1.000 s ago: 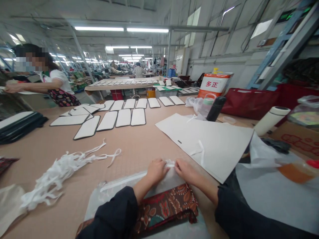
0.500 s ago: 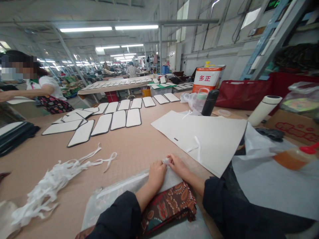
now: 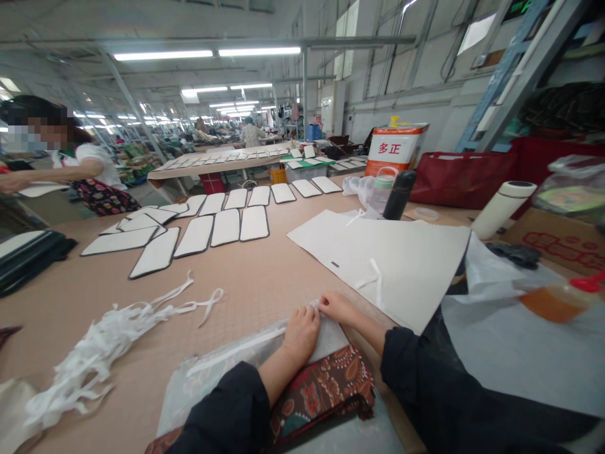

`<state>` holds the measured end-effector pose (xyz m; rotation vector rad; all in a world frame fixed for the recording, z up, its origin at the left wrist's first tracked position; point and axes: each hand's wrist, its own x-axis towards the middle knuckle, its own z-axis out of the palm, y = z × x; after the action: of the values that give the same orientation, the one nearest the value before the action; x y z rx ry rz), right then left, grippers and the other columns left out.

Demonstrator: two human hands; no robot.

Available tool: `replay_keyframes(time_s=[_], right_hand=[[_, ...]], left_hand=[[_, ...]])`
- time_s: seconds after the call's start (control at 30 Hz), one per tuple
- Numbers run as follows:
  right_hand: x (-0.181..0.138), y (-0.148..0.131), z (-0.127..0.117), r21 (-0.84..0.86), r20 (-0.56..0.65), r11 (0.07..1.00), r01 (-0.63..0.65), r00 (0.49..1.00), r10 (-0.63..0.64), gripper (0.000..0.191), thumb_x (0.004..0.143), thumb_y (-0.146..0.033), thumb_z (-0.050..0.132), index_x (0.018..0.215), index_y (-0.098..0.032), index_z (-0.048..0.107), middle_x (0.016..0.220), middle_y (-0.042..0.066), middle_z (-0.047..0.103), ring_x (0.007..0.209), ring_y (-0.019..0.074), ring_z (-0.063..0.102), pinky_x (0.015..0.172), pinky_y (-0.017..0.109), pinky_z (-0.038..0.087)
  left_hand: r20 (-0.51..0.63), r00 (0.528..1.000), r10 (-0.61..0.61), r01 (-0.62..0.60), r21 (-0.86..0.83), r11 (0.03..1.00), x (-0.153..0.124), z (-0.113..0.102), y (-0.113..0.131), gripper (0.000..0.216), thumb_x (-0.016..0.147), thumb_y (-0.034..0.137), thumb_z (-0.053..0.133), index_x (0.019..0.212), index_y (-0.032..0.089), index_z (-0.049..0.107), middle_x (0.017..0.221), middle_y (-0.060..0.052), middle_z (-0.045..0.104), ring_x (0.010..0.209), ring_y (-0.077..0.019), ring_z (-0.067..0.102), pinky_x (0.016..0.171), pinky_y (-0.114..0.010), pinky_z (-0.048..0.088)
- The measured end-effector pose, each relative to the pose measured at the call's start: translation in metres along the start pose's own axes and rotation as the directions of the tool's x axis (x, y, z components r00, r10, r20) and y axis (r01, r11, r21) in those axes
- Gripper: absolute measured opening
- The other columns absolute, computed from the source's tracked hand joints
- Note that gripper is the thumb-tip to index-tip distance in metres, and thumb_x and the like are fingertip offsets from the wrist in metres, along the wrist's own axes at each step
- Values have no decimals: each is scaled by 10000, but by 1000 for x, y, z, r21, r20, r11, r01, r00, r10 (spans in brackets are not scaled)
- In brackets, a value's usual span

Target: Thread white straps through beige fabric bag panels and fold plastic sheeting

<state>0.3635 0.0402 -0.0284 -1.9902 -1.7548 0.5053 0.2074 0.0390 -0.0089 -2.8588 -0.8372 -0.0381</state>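
Note:
My left hand [image 3: 300, 333] lies with fingers curled on the top edge of a translucent white pouch [image 3: 222, 366] on the table in front of me. My right hand [image 3: 336, 307] pinches the same edge at the pouch's upper right corner, where a white ribbon end shows. A brown patterned cloth item [image 3: 326, 391] sits inside or under the pouch beneath my forearms. A large white paper sheet [image 3: 401, 261] with a white ribbon tie [image 3: 375, 280] lies just beyond my right hand.
A heap of white ribbons [image 3: 104, 343] lies left. Several white panels with dark rims [image 3: 208, 230] are spread further back. A black bottle [image 3: 398, 194], a white flask [image 3: 501, 208], a red-and-white tin [image 3: 396, 149] and a red bag [image 3: 463, 180] stand right. A person [image 3: 70, 164] works at far left.
My two hands moved closer together at the pouch's corner, my left hand sliding slightly back. The view shifted a little to the right.

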Motion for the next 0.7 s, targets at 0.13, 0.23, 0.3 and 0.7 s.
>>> replay_keyframes(time_s=[0.13, 0.23, 0.3, 0.7], right_hand=[[3, 2, 0, -8, 20, 1000, 6, 1000, -6, 80, 712, -144, 509, 690, -155, 586, 687, 21, 621, 628, 126, 511, 565, 222, 317], [7, 4, 0, -4, 33, 1000, 19, 999, -19, 46, 688, -129, 540, 701, -158, 573, 689, 12, 611, 628, 124, 505, 568, 220, 319], [10, 5, 0, 0, 27, 1000, 19, 999, -19, 45, 680, -122, 550, 706, -156, 564, 692, 11, 604, 636, 125, 505, 574, 218, 328], [-28, -8, 7, 26, -43, 968, 249, 968, -247, 275, 797, -73, 368, 891, -149, 615, 950, 61, 615, 920, 157, 523, 841, 256, 375]], left_hand=[[4, 1000, 16, -16, -3, 1000, 0, 1, -2, 270, 883, 152, 340, 1113, 130, 480, 1012, -104, 529, 920, -216, 477, 781, -356, 395], [6, 1000, 20, -20, -17, 1000, 0, 1, -4, 260, 883, 159, 342, 1097, 141, 488, 1007, -99, 524, 916, -215, 473, 774, -357, 395], [4, 1000, 23, -23, -30, 999, 0, 1, -5, 253, 882, 165, 349, 1089, 145, 492, 1000, -95, 524, 909, -213, 473, 770, -355, 395], [-11, 987, -162, 157, -202, 967, -4, 4, -16, 220, 878, 195, 378, 987, 144, 562, 932, -62, 560, 873, -174, 502, 768, -284, 398]])
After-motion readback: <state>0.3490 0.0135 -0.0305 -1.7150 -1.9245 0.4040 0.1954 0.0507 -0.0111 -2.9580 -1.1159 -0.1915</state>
